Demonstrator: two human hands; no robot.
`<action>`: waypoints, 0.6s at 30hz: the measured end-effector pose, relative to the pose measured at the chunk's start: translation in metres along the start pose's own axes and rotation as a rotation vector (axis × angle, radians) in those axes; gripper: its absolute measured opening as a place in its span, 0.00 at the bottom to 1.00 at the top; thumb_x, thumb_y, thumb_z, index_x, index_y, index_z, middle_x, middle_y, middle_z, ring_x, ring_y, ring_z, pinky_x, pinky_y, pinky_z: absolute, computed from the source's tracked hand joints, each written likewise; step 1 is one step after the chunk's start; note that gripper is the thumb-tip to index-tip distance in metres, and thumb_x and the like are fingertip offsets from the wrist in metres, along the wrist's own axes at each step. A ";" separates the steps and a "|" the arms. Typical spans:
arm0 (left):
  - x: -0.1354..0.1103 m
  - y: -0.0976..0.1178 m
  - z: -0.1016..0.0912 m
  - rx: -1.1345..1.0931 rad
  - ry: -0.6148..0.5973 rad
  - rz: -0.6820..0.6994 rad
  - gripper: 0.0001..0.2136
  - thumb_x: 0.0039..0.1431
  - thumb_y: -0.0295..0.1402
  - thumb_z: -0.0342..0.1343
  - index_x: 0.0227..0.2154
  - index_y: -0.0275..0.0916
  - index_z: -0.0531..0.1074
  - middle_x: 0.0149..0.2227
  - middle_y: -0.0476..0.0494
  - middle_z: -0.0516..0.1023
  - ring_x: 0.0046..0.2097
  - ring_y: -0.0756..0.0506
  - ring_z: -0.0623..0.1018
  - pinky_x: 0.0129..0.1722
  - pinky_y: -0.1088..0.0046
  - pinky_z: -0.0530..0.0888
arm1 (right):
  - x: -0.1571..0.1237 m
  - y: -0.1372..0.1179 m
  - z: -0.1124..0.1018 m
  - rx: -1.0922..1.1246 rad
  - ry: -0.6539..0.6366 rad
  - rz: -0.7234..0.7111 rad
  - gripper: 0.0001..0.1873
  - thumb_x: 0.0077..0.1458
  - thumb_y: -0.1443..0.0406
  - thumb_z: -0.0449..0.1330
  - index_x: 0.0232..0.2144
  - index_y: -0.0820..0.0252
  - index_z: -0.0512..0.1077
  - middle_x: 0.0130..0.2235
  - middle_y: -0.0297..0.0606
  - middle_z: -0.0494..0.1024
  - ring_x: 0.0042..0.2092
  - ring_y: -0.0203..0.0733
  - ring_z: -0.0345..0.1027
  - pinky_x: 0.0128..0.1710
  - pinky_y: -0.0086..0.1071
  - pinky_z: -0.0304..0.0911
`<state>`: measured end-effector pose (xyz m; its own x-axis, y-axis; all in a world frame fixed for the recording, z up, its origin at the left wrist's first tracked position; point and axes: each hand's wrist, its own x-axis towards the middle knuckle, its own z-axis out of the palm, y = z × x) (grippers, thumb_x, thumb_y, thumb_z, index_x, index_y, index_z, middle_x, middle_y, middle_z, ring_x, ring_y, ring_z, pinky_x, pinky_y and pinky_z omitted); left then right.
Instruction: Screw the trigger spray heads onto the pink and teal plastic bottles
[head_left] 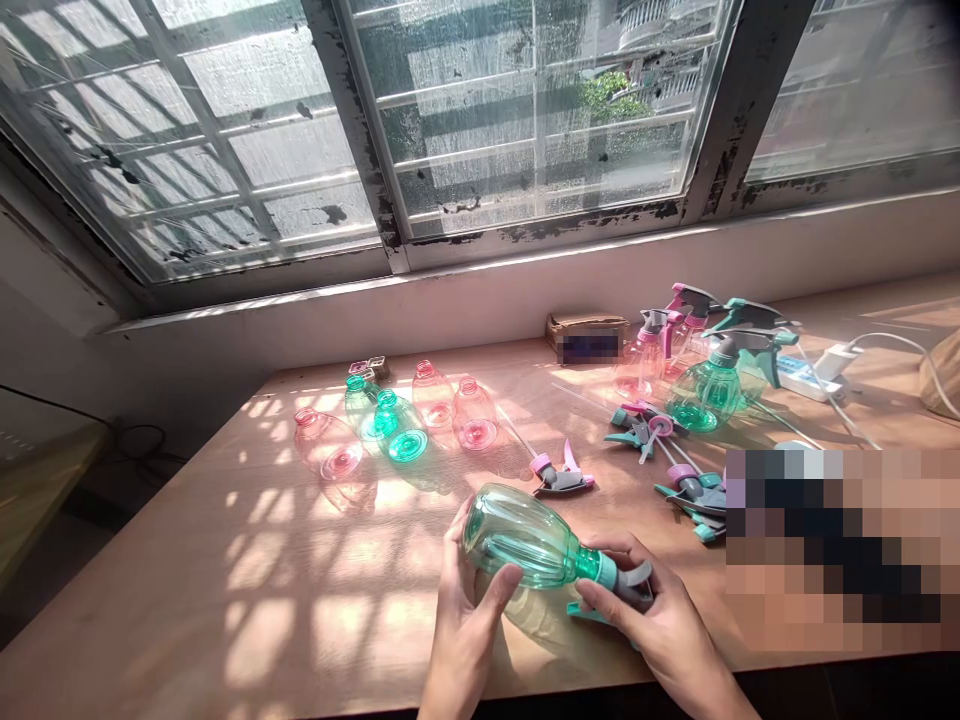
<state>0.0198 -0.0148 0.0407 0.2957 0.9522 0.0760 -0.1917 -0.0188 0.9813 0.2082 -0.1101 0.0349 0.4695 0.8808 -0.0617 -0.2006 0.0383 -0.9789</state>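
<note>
A clear green spray bottle (517, 535) lies on its side in the air above the front of the table, its neck pointing right. My left hand (469, 610) is closed around the bottle's base end, thumb on the near side. With my right hand (645, 610) I grip the grey and teal spray head (626, 578) at the bottle's neck; thumb and fingers are round its collar. Just beyond the bottle, a loose pink and grey spray head (559, 475) with its tube rests on the wood.
Clear pink bottles (474, 415) and green bottles (405, 430) without heads stand at the back left. Loose spray heads (690, 480) lie in a pile at right, with headed bottles (703, 390) behind. A cardboard box (585, 340) and power strip (810, 378) sit near the window wall.
</note>
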 end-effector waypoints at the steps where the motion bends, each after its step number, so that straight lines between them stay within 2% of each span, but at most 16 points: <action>1: 0.001 -0.001 -0.001 -0.022 -0.004 -0.008 0.38 0.61 0.47 0.74 0.71 0.47 0.68 0.70 0.33 0.75 0.73 0.26 0.72 0.73 0.45 0.70 | 0.000 0.001 0.000 -0.006 -0.004 0.000 0.18 0.54 0.51 0.79 0.40 0.55 0.86 0.32 0.34 0.86 0.33 0.48 0.82 0.36 0.39 0.80; 4: 0.002 -0.005 -0.002 -0.083 -0.044 -0.039 0.39 0.58 0.42 0.77 0.70 0.50 0.69 0.75 0.35 0.69 0.73 0.26 0.71 0.72 0.47 0.71 | 0.001 0.001 -0.002 0.013 -0.004 0.002 0.19 0.56 0.50 0.78 0.42 0.54 0.84 0.26 0.32 0.84 0.30 0.47 0.80 0.34 0.39 0.80; 8: 0.003 -0.008 -0.003 -0.048 -0.016 -0.035 0.36 0.56 0.37 0.79 0.67 0.52 0.74 0.79 0.39 0.62 0.75 0.27 0.69 0.74 0.48 0.69 | 0.003 0.000 -0.003 0.085 -0.001 0.013 0.20 0.56 0.50 0.78 0.44 0.54 0.83 0.27 0.31 0.84 0.29 0.45 0.79 0.33 0.37 0.79; 12: 0.001 -0.008 -0.003 -0.006 -0.008 -0.007 0.41 0.49 0.41 0.82 0.67 0.51 0.74 0.77 0.37 0.67 0.75 0.25 0.68 0.74 0.47 0.68 | 0.002 0.001 -0.002 0.043 0.015 0.000 0.20 0.54 0.48 0.78 0.41 0.54 0.84 0.28 0.32 0.85 0.30 0.46 0.79 0.33 0.37 0.80; 15: -0.001 -0.003 -0.002 0.004 0.014 -0.004 0.40 0.56 0.49 0.77 0.70 0.48 0.71 0.72 0.34 0.74 0.74 0.24 0.70 0.74 0.46 0.68 | 0.000 0.001 0.000 0.006 0.009 0.009 0.20 0.51 0.49 0.80 0.41 0.52 0.86 0.34 0.35 0.88 0.34 0.48 0.82 0.36 0.37 0.81; 18: -0.001 0.003 0.001 -0.044 0.059 -0.032 0.36 0.62 0.49 0.72 0.70 0.46 0.71 0.67 0.33 0.80 0.71 0.26 0.74 0.71 0.49 0.73 | -0.001 -0.001 0.002 -0.030 0.003 0.022 0.22 0.49 0.48 0.81 0.42 0.51 0.87 0.37 0.36 0.90 0.36 0.49 0.83 0.39 0.37 0.82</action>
<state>0.0196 -0.0159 0.0438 0.2470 0.9685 0.0327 -0.2245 0.0244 0.9742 0.2057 -0.1100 0.0361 0.4681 0.8797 -0.0838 -0.1852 0.0049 -0.9827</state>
